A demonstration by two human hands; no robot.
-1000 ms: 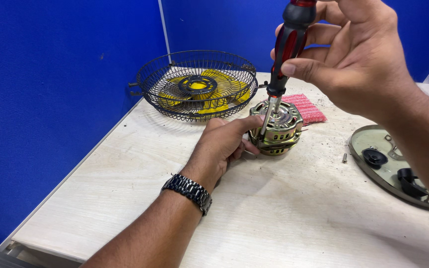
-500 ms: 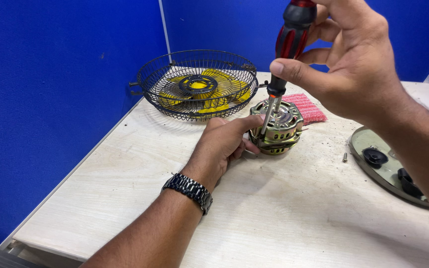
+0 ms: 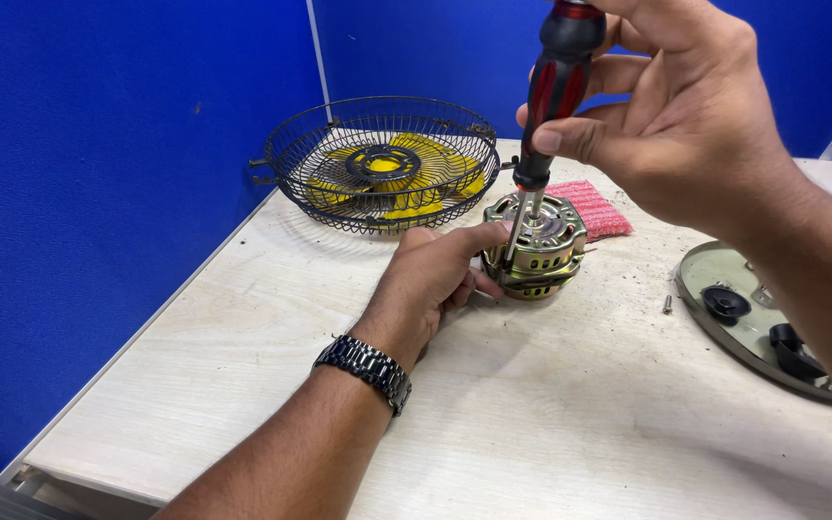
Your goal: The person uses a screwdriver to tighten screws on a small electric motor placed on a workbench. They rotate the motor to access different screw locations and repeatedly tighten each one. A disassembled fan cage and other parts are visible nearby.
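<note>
A round brass-coloured fan motor [image 3: 543, 252] stands on the pale wooden table [image 3: 551, 424]. My left hand [image 3: 430, 279], with a dark metal watch on its wrist, grips the motor's left side. My right hand [image 3: 671, 111] holds a red and black screwdriver [image 3: 553, 82] upright, fingers wrapped on the handle. The screwdriver's metal shaft runs down to the motor's left rim, where the tip sits beside my left thumb.
A black wire fan guard [image 3: 377, 164] with yellow blades inside lies at the back left. A pink scrub pad [image 3: 589, 207] lies behind the motor. A round metal tray [image 3: 715, 323] with black parts sits at the right edge, a loose screw [image 3: 667, 304] beside it. Blue walls surround the table.
My right hand's fingers have shifted around the screwdriver handle, turning it in place. My left hand and the motor have stayed put.
</note>
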